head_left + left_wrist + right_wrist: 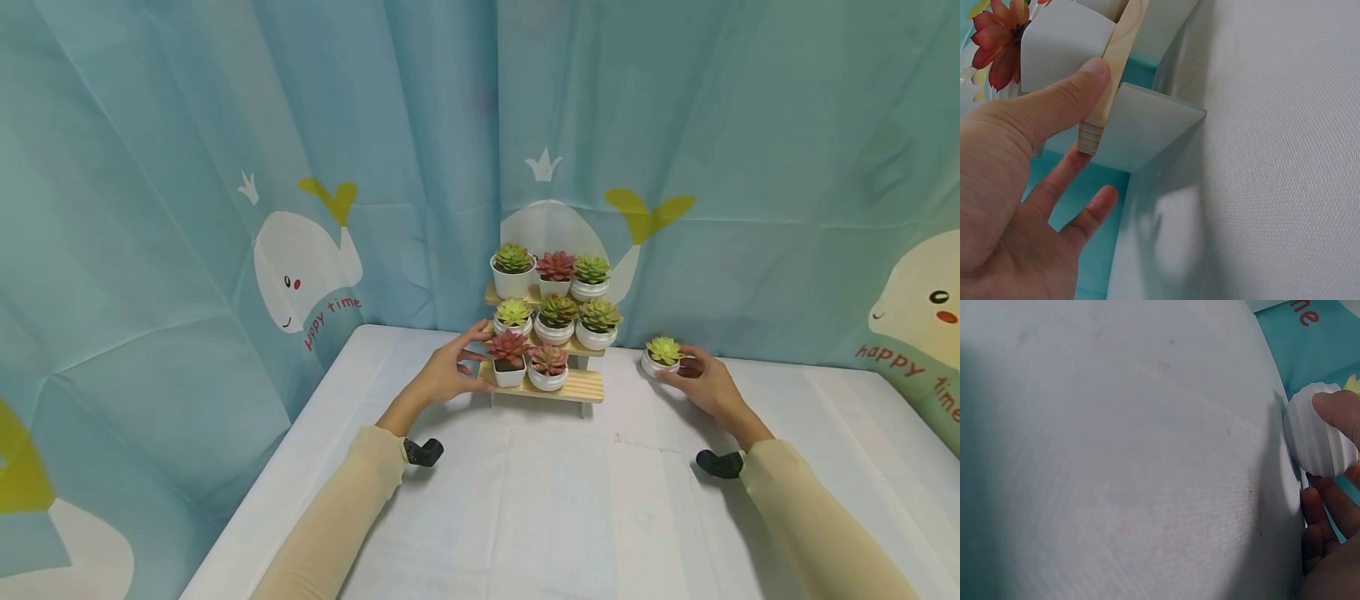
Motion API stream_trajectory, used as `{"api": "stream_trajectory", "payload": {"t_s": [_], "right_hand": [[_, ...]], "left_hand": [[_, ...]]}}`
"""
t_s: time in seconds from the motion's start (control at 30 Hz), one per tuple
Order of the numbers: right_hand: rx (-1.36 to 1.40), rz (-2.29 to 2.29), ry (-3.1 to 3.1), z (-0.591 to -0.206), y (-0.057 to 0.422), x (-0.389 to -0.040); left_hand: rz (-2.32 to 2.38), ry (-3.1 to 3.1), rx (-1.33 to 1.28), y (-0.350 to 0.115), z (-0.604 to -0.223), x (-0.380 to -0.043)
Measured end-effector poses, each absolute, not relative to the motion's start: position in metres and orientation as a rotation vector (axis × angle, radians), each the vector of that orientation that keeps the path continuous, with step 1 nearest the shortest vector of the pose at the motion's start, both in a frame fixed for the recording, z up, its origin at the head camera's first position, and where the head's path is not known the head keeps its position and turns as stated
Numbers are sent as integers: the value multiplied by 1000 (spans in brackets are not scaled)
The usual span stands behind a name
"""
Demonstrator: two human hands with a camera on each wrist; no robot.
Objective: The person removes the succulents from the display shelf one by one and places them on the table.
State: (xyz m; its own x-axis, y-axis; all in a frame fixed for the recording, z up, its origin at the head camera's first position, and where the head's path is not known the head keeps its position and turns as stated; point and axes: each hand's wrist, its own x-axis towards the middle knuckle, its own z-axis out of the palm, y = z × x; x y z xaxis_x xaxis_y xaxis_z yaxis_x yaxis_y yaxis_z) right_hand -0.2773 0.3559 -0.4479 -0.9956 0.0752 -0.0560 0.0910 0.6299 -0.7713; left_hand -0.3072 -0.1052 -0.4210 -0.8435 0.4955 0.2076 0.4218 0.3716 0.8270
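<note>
A three-tier wooden plant stand point(585, 385) holds several potted succulents in the middle of the head view. My left hand point(442, 377) is at its left end; the left wrist view shows the thumb on the edge of the wooden board point(1124, 53) and a fingertip against its underside. Beside that thumb sits the white pot point(1063, 47) of a red succulent point(509, 348). To the right, apart from the stand, my right hand point(708, 387) grips a yellow-green succulent point(663, 349) by its ribbed white pot point(1316, 431), low at the table's surface.
A pink succulent point(549, 359) shares the lowest tier with the red one. White cloth covers the table point(555, 500). Right behind its back edge hangs a blue curtain point(450, 167) printed with whales.
</note>
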Motion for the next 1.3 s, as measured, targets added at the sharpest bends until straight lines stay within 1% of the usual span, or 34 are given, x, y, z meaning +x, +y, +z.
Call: {"api": "stream_trajectory", "payload": {"t_s": [0.27, 0.57, 0.73, 0.83, 0.97, 1.13, 1.3], "right_hand": [[114, -1286, 2813, -444, 356, -276], [-118, -1180, 2849, -425, 367, -270], [-165, -1035, 2880, -413, 373, -261], [-247, -913, 2962, -408, 374, -255], [-425, -789, 3083, -403, 374, -248], [-584, -746, 3188, -391, 368, -241], [-658, -766, 3228, -380, 361, -234]], "left_hand": [[1505, 2533, 870, -105, -420, -305], [1509, 2534, 875, -106, -419, -306], [1516, 2530, 876, -106, -421, -306], [1509, 2526, 876, -106, -422, -305], [1502, 2521, 870, -106, -423, -303], [1506, 2532, 877, -106, -423, -304], [1508, 2529, 861, -106, -423, -307]]}}
